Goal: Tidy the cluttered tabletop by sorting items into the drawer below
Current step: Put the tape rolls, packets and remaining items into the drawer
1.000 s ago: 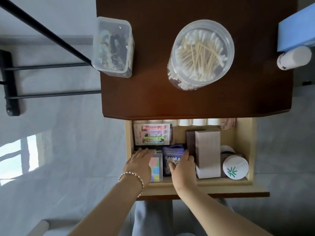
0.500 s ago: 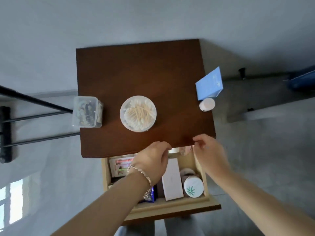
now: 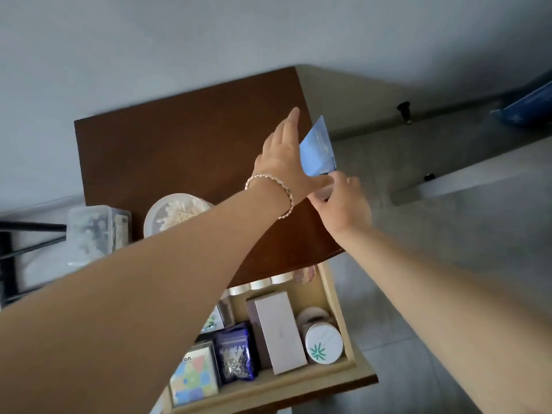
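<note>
A: Blue box (image 3: 318,150) position?
B: Far right corner of the tabletop (image 3: 179,150), seemingly standing on end. Left hand (image 3: 283,156) lies along its left face with fingers straight and thumb stretched to the near corner. It's touching, not clamped.
A: Right hand (image 3: 343,204)?
B: Just near of the box, fingers curled over the small white bottle (image 3: 325,191), which is mostly hidden.
A: Path?
B: The drawer (image 3: 334,294) is open straight back toward the body. The cotton swab jar (image 3: 176,212) and clear plastic box (image 3: 92,231) sit left, out of the way. Drawer's crowded, with a pale carton (image 3: 279,330) and round jar (image 3: 323,343) by the right wall. Likely a tight fit.
</note>
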